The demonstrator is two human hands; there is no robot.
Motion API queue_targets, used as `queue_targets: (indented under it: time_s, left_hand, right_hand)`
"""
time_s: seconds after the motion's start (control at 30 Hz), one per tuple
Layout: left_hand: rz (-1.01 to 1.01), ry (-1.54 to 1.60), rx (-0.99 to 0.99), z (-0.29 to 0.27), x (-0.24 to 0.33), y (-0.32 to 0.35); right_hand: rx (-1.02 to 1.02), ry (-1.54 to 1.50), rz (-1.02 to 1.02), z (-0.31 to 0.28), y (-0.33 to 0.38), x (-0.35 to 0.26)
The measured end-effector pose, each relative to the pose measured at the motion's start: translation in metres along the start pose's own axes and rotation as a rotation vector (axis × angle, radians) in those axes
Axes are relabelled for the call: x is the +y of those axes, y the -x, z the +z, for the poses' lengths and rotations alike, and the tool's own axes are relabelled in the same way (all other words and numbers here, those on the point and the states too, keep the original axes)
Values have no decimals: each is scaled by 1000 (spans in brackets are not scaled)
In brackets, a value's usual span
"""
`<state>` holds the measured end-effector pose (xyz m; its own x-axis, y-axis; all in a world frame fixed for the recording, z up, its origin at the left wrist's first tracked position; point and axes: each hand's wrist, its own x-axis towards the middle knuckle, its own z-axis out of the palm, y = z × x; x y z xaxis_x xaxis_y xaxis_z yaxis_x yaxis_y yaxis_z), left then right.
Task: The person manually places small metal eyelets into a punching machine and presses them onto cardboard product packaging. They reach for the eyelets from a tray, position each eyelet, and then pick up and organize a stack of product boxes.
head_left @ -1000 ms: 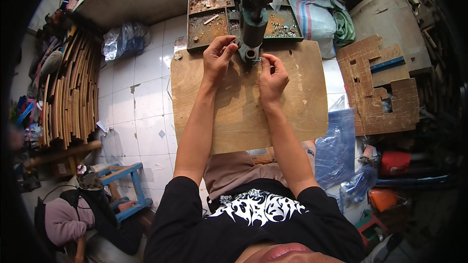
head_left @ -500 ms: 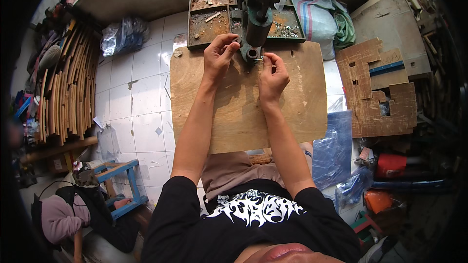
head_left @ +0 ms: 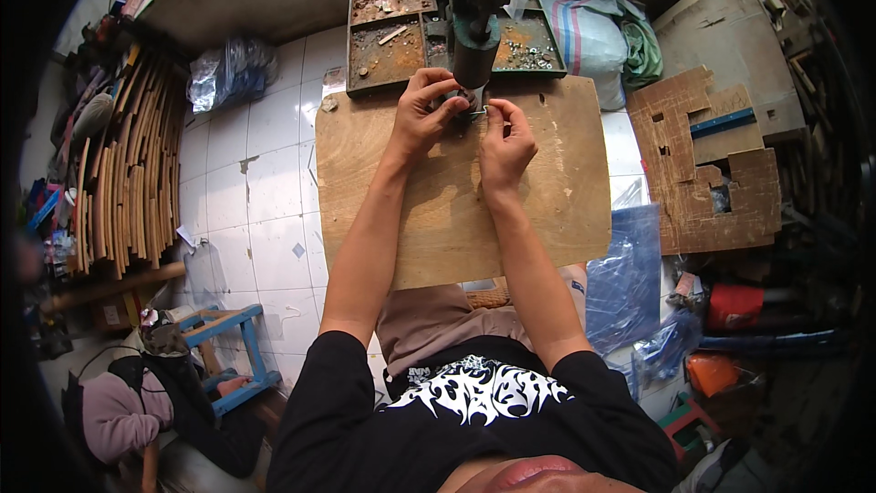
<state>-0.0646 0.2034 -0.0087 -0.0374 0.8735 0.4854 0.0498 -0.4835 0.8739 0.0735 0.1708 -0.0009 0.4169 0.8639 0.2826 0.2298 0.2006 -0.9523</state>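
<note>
Since the frame a second ago almost nothing has shifted: both hands sit at the same spot at the far edge of the wooden board, only the view has tipped slightly.

Going from the left: a stack of bent wooden strips leans by the tiled floor, and a blue stool stands below it. The left hand is curled with its fingers closed around a small metal part at the foot of the dark green press. I cannot tell how tightly it is clamped. Just beside it the right hand pinches a thin metal piece between thumb and forefinger, tips pressed together, touching the same spot.

Behind the hands lies a rusty metal tray split into compartments. The left compartments hold scraps and a pale strip; the right one, past the press, holds small loose nuts or washers. Further right lie a striped sack and cut-out cardboard.
</note>
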Motion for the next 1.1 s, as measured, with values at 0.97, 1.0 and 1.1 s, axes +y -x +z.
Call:
queue_targets:
  time_s: [0.97, 1.0, 1.1]
  left_hand:
    - [73, -174, 9, -1, 3, -3]
    - [80, -192, 8, -2, 3, -3]
    - [92, -213, 7, -3, 1, -3]
  right_hand:
    - [10, 25, -3, 0, -1, -7]
    - [7, 22, 2, 1, -1, -7]
    - [2, 13, 25, 1, -1, -5]
